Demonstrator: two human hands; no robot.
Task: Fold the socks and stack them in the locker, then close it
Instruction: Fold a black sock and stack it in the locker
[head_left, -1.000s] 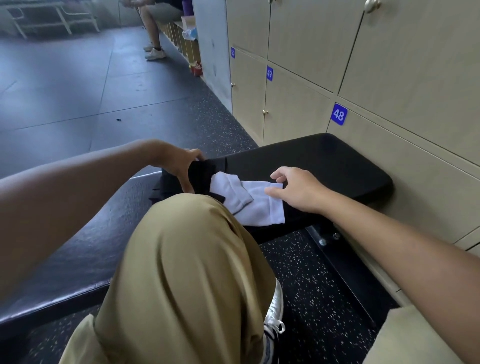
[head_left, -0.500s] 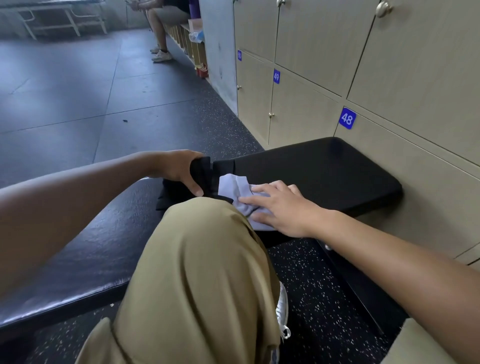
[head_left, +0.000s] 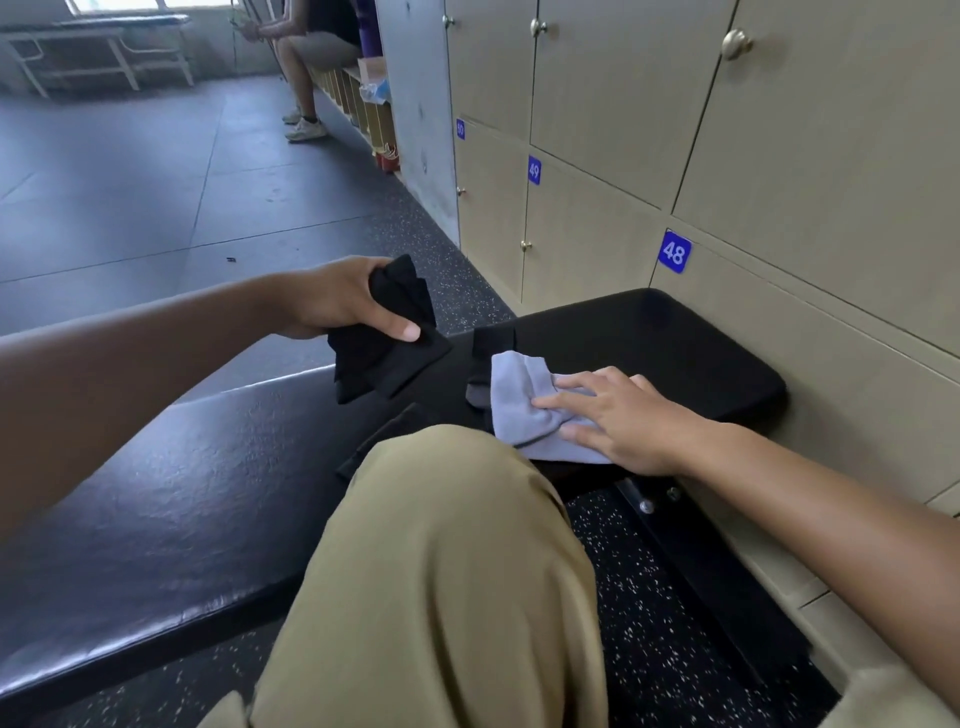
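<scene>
1. Black padded worktop (head_left: 649, 343), running from 8 o'clock to 2 o'clock, far end against the lockers (head_left: 597, 249).
2. Light grey sock (head_left: 519, 400) lying on it near centre, pressed flat by the right hand (head_left: 618, 421).
3. Dark sock (head_left: 491, 338) just beyond, at 12 o'clock of the grey one.

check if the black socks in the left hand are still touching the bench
Apart. The head view shows the left hand holding the black socks lifted, with floor and bench visible past their edges.

The black matt cloth socks (head_left: 387, 332) in my left hand (head_left: 340, 301) look soft and limp, and the pale grey knitted cloth sock (head_left: 524, 405) shows creases. The black padded surface (head_left: 156, 499) has a grained, faintly glossy leather-like skin. The beige wood-look locker doors (head_left: 831, 156) are smooth and matt, with shiny metal knobs (head_left: 736, 43).
</scene>
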